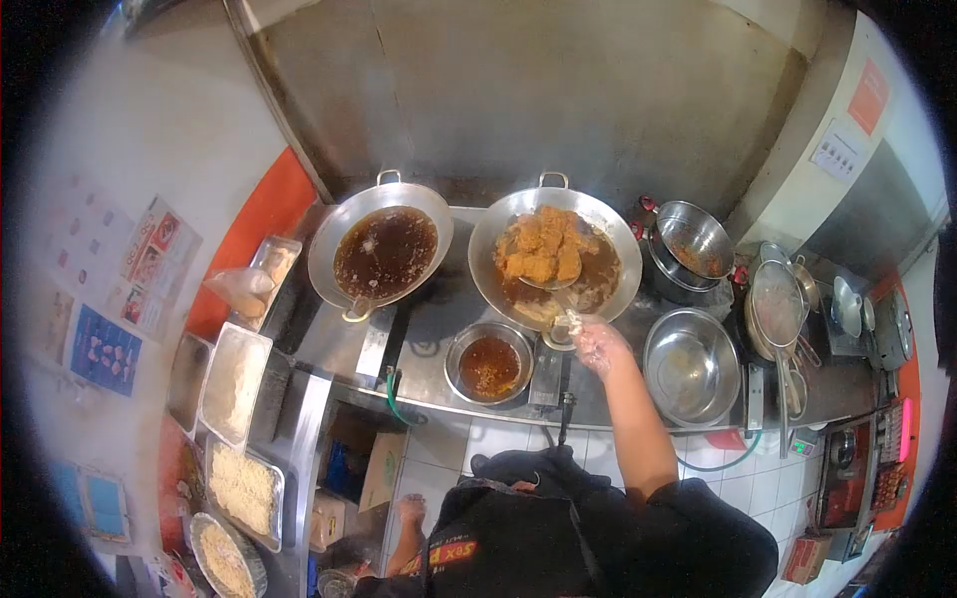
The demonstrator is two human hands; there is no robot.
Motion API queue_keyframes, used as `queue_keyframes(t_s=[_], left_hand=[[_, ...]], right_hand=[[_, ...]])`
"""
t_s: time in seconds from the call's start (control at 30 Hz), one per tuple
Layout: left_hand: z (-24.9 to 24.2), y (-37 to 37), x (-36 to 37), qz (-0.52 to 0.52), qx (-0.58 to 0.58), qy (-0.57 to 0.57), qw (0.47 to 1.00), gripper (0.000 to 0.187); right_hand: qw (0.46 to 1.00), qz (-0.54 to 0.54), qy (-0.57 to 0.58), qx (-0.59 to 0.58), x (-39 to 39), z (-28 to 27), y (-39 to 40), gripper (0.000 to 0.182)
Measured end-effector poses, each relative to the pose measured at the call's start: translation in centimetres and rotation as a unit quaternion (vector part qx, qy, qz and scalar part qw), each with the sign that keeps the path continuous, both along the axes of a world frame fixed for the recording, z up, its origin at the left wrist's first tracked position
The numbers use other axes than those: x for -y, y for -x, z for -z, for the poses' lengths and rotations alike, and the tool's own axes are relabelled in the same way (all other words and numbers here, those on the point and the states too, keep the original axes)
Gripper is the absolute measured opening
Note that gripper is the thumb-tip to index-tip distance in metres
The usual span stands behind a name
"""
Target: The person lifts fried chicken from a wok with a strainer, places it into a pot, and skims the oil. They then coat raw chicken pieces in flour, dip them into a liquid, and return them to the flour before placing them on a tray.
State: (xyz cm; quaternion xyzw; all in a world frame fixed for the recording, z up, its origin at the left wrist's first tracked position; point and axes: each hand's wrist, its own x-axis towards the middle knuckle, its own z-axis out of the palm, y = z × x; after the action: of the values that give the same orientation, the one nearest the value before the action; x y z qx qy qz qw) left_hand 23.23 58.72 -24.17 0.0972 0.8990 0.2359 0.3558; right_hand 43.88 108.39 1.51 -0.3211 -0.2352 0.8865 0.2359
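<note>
My right hand (601, 345) is closed on the batter-smeared handle of a skimmer (561, 295), beside the near handle of the right wok (485, 289). The skimmer's head is mostly hidden under a heap of golden-brown breaded fried pieces (543, 244), with bubbling oil around them. My left hand (410, 509) hangs low beside my body, above the tiled floor; its fingers look loosely apart and nothing shows in them.
A second wok of dark oil (384, 254) stands left. A bowl of reddish-brown liquid (488, 365) sits in front, a steel basin (693, 367) and stacked pots (690, 244) right. Trays of flour (235, 384) and crumbs (242, 486) line the left; strainers (778, 299) lie far right.
</note>
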Motion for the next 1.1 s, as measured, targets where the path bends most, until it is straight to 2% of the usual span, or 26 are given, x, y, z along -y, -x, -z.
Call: queue_keyframes(t_s=[0.13, 0.27, 0.33, 0.37, 0.43, 0.47, 0.5, 0.57, 0.6, 0.67, 0.7, 0.73, 0.77, 0.8, 0.87, 0.9, 0.97, 1.07, 1.1], left_hand=[[-6.2, -1.6, -1.9, 0.021, 0.031, 0.084, 0.996, 0.022], [7.5, 0.3, 1.9, 0.057, 0.013, 0.054, 0.997, 0.026], [11.2, 1.1, 2.4, 0.054, 0.034, 0.06, 0.996, 0.028], [11.0, 1.5, 2.1, 0.056, 0.036, 0.06, 0.996, 0.028], [10.2, 2.8, 0.6, 0.21, -0.056, 0.078, 0.973, 0.027], [9.9, 3.0, 0.0, 0.225, -0.099, 0.065, 0.967, 0.025], [9.9, 3.3, -0.6, 0.225, -0.097, 0.065, 0.967, 0.025], [10.3, 3.7, -1.3, 0.225, -0.111, 0.031, 0.967, 0.021], [10.0, 3.7, -1.7, 0.223, -0.108, 0.033, 0.968, 0.021], [9.6, 3.4, -2.3, 0.043, 0.011, -0.012, 0.999, 0.02], [10.5, 3.2, -2.1, 0.037, 0.013, -0.01, 0.999, 0.02], [12.2, 3.3, -2.2, 0.044, -0.007, 0.012, 0.999, 0.019], [12.9, 3.2, -1.9, 0.048, -0.028, 0.035, 0.998, 0.019], [12.6, 2.9, -1.3, 0.035, -0.029, 0.037, 0.998, 0.019], [11.4, 1.8, -1.0, 0.14, -0.077, 0.071, 0.985, 0.02], [10.8, 1.4, -0.7, 0.132, -0.076, 0.072, 0.986, 0.02], [9.7, 0.6, -0.3, 0.156, -0.052, 0.068, 0.984, 0.022], [7.5, -0.8, 0.6, 0.109, -0.015, 0.105, 0.988, 0.023], [8.2, -0.8, 1.2, 0.108, -0.014, 0.106, 0.988, 0.023]], right_hand=[[1.0, -0.022, -0.002, 0.02, 1.9, -2.4, -1.0, 0.016], [0.999, -0.045, 0.011, 0.018, 3.0, -3.4, -2.2, 0.017], [0.999, 0.0, 0.022, 0.03, 3.4, -3.6, -2.5, 0.02], [0.999, 0.002, 0.022, 0.032, 3.4, -3.8, -2.8, 0.02], [0.999, -0.01, -0.042, 0.0, 3.1, -4.3, -3.3, 0.024], [0.999, -0.012, -0.042, 0.002, 2.8, -4.4, -3.6, 0.027], [0.999, -0.012, -0.041, 0.004, 3.0, -5.6, -3.5, 0.027], [0.998, 0.041, -0.049, 0.02, 3.6, -8.7, -3.1, 0.011], [0.998, 0.051, -0.031, 0.004, 3.4, -8.8, -3.2, 0.012], [0.999, 0.048, -0.019, -0.005, 2.6, -8.9, -3.8, 0.012], [0.999, 0.047, -0.01, -0.017, 2.6, -9.0, -3.7, 0.013], [0.997, 0.056, -0.049, 0.031, 2.9, -9.8, -3.4, 0.013], [0.997, 0.045, -0.048, 0.029, 2.7, -9.3, -3.3, 0.013], [0.999, 0.038, -0.022, -0.002, 2.4, -8.3, -3.6, 0.013], [0.998, 0.046, 0.013, -0.028, 2.5, -6.2, -3.4, 0.013], [0.999, 0.037, 0.014, -0.027, 2.9, -5.4, -3.1, 0.013], [0.996, 0.053, -0.055, 0.056, 3.4, -3.9, -2.9, 0.014], [0.997, 0.036, -0.039, 0.055, 3.6, -2.3, -3.1, 0.014], [0.997, 0.022, -0.04, 0.056, 3.7, -2.0, -3.2, 0.015]])
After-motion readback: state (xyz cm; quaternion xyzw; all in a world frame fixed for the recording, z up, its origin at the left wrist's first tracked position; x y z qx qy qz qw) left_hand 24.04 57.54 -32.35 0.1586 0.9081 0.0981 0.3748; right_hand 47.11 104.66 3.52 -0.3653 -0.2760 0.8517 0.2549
